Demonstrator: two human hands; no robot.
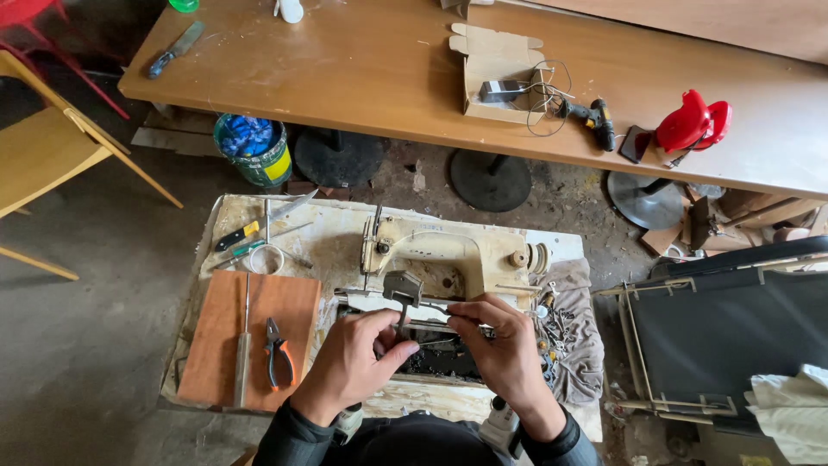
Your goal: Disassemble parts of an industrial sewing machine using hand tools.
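A thin metal rod (444, 308) is pinched between the fingers of the left hand (354, 362) and the right hand (500, 345), just in front of the tipped cream sewing machine (431, 250) on the worktop (328, 229). Pliers (278, 354) are laid on a wooden board (216, 336) nearby.

One sewing machine (431, 255), one pair of pliers (277, 355), one wooden board (250, 336), two hands (354, 362), one bucket (254, 148).
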